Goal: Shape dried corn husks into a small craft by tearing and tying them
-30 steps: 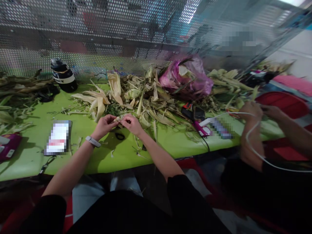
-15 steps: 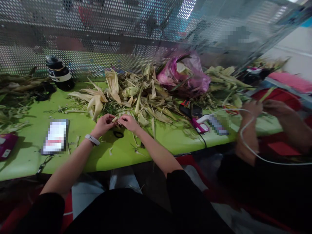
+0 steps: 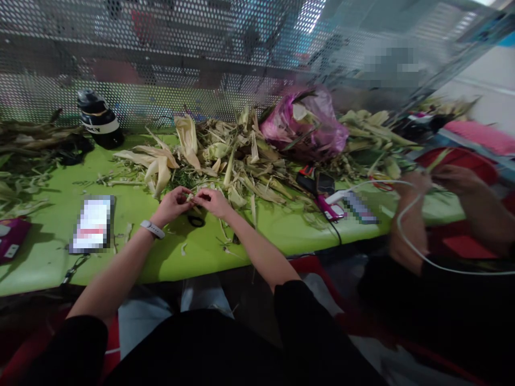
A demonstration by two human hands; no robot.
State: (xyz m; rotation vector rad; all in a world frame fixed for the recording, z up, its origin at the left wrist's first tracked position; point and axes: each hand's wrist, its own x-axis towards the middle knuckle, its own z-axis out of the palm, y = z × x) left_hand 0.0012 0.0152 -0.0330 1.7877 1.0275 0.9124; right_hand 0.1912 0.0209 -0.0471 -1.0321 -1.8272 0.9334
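Observation:
My left hand [image 3: 174,205] and my right hand [image 3: 213,202] meet above the green tabletop, fingertips almost touching. Pinched between them is a small pale piece of corn husk [image 3: 190,198], mostly covered by the fingers. Just beyond lies a heap of dried corn husks [image 3: 225,150], with a wide pale husk [image 3: 158,174] curling near my left hand. A black ring-shaped thing [image 3: 196,221], perhaps a scissors handle, rests on the table below my hands. Small husk scraps [image 3: 184,249] are scattered nearer to me.
A phone [image 3: 92,224] lies to the left, a black bottle [image 3: 100,120] behind it. A pink plastic bag [image 3: 306,126] stands among the husks. On the right are a white cable [image 3: 402,209], another phone [image 3: 360,208] and a co-worker's hands [image 3: 432,182]. A perforated metal panel [image 3: 169,64] borders the back.
My hands stay in nearly the same place, fingers shifting slightly around the small husk piece. The co-worker's hands at the right have moved a little. The view has barely shifted.

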